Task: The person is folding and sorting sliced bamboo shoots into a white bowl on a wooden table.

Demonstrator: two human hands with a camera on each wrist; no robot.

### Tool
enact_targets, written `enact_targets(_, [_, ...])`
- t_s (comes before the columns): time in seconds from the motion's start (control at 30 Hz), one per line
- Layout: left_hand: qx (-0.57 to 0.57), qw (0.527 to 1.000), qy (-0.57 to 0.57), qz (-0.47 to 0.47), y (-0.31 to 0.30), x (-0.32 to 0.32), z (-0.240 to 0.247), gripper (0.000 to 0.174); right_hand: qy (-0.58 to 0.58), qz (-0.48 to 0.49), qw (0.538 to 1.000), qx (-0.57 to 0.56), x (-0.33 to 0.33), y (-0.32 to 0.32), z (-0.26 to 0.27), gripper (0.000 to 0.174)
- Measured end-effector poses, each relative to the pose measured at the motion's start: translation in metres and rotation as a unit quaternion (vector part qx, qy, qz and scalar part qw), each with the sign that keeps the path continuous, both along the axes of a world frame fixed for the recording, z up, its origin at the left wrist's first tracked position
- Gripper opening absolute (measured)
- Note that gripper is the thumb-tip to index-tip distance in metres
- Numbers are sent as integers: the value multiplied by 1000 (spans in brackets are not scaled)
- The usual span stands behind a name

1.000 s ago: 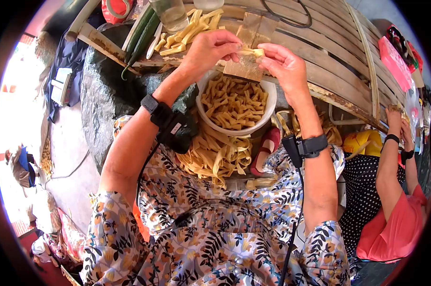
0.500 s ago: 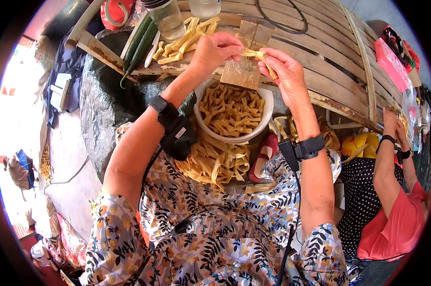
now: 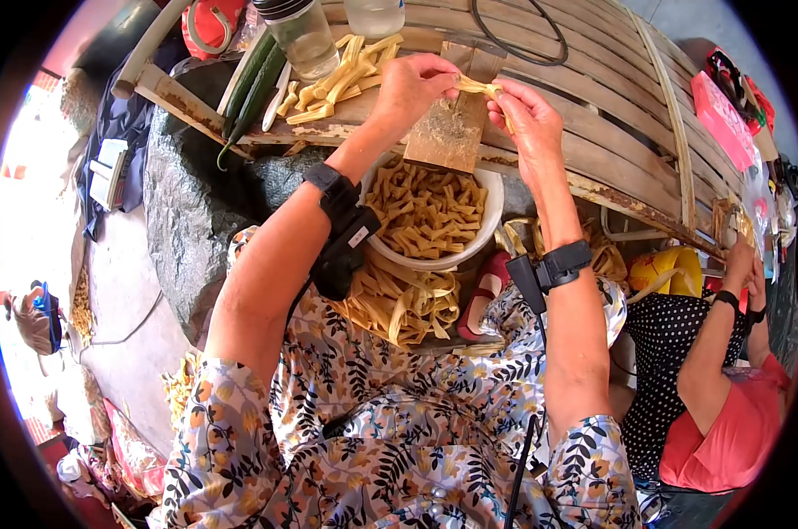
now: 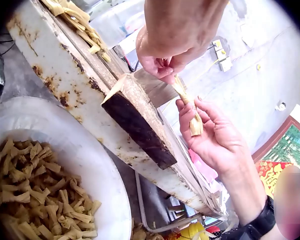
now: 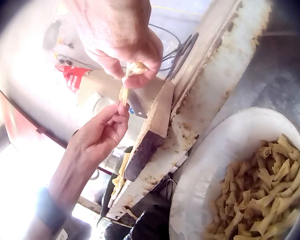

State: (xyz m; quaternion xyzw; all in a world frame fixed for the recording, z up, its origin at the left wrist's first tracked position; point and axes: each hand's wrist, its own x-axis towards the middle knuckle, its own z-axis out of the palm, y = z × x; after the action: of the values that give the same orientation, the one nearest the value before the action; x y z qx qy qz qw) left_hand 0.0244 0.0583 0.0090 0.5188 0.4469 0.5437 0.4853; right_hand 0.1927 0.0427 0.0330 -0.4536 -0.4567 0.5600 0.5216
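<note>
Hands (image 3: 412, 86) shifted slightly right; yellow strip (image 3: 478, 86) stretched between them.

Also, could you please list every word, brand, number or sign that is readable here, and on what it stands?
No text here can be read.
White label on the black device at the left wrist: too small.
Gold marks on the red paper, left wrist view: too blurred.
White marks on the red item, right wrist view: too blurred.
</note>
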Motion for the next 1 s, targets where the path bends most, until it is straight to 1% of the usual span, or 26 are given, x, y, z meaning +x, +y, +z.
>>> enact_targets(0.1, [0, 999, 50, 15, 0, 0, 2, 13, -1, -8, 1000, 7, -3, 0, 0, 21])
enact_targets(0.2, [13, 999, 40, 15, 2, 1, -3, 12, -2, -18, 1000, 13, -5, 3, -5, 21])
enact_targets(0.3, [49, 998, -25, 23, 3, 8, -6, 9, -26, -18, 998, 45, -6, 5, -9, 21])
enact_targets(0.4, [20, 999, 32, 13, 3, 5, -5, 12, -29, -28, 998, 44, -10, 8, -11, 19])
enact_targets(0.6, [22, 998, 56, 25, 4, 5, -4, 11, -36, -53, 996, 65, -17, 15, -19, 14])
enact_targets(0.7, [21, 997, 77, 22, 4, 4, -3, 12, -56, -70, 990, 106, -21, 19, -28, 11])
enact_targets(0.8, [17, 998, 56, 16, 3, 4, -3, 13, -81, -71, 988, 114, -25, 23, -33, 9])
enact_targets(1.0, [47, 995, 83, 19, 4, 3, -8, 11, -176, -87, 968, 155, -29, 28, -33, 8])
